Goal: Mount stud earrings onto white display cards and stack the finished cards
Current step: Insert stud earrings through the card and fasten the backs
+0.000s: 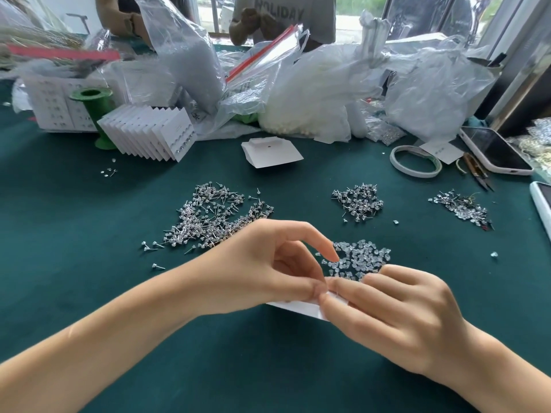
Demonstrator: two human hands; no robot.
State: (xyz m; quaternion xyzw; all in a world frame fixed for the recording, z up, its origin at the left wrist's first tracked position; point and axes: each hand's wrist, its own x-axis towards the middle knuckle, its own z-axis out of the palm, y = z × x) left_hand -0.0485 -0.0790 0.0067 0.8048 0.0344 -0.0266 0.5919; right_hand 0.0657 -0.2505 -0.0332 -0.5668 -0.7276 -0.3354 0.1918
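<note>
A big table (89,204) is covered in soft, dark green cloth. At the back, crinkly clear plastic bags (313,93) sit in a heap, and behind them are windows and people standing.

Three piles of tiny shiny stud earrings lie on the cloth. The biggest pile (214,216) is on the left, a smaller pile (357,202) is in the middle, and another pile (460,208) is on the right. Each earring has a thin metal pin. Closer in, there is a little heap of clear, round earring backs (362,257) that look like soft plastic.

A stack of finished white cards (152,132) stands fanned out like a zigzag at the back left, next to a green spool (98,114). More flat white cards (269,152) lie in the middle. A ring of white tape (414,160), small scissors (477,171) and a phone (495,150) sit on the right.

Near the front, both hands meet over one thin white card (301,308). The left hand (262,269) pinches the card with its thumb and fingers, and its pointer finger bends up and over. The right hand (399,311) has curled fingers and pinches the card's edge too. The card is held just above the cloth, right beside the heap of backs.
</note>
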